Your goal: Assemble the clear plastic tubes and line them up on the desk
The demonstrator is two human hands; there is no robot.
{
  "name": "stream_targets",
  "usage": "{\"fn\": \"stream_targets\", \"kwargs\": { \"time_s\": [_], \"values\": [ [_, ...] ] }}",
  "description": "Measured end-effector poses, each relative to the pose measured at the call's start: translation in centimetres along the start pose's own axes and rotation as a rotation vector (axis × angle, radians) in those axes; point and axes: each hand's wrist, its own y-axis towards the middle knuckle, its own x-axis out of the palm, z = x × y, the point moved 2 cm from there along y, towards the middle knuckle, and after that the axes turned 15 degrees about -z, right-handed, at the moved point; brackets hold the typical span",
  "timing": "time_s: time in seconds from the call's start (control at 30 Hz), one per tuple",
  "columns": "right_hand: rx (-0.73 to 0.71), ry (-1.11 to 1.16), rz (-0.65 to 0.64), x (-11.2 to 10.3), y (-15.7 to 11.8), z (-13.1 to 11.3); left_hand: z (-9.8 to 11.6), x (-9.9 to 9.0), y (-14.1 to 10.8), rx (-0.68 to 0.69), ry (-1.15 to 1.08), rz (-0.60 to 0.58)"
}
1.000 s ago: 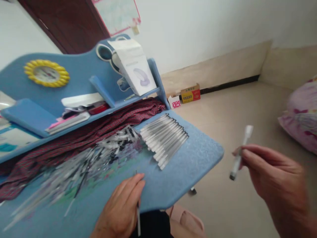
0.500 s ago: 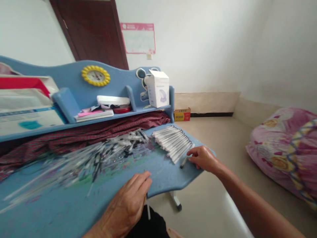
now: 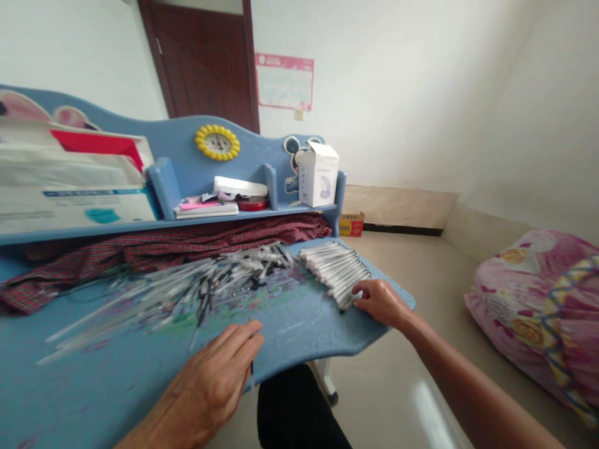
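A row of white pens [image 3: 334,268] lies side by side on the blue desk [image 3: 299,324], with dark ends along its far right side. At the near end of this row, my right hand [image 3: 381,301] is closed on a pen that its fingers partly hide; a dark tip shows by the fingertips. My left hand [image 3: 219,371] is closed over the desk's front edge, around a thin pen refill [image 3: 253,368] whose dark and pale lower part sticks out below the fingers. A loose heap of pen parts [image 3: 224,274], clear tubes and thin refills among them, spreads to the left of the row.
A red checked cloth [image 3: 187,240] lies under the blue shelf [image 3: 163,221]. On the shelf stand a white box [image 3: 318,178], notebooks [image 3: 206,209] and larger boxes [image 3: 93,206]. Right of the desk, a pink flowered bundle [image 3: 528,305] rests on the floor.
My right hand has brought its pen up against the near end of the row. My left hand sits further left in view, still holding the refill. The camera view has shifted left.
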Motion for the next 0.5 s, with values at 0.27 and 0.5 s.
{"fn": "stream_targets", "kwargs": {
  "time_s": [0.27, 0.5],
  "values": [
    [0.059, 0.1, -0.005, -1.1, -0.9, 3.2, -1.1, -0.3, 0.7, 0.088, -0.009, 0.093],
    [0.065, 0.086, 0.08, -1.6, -2.0, 3.7, -2.3, 0.6, 1.5, 0.093, -0.101, 0.141]
  ]
}}
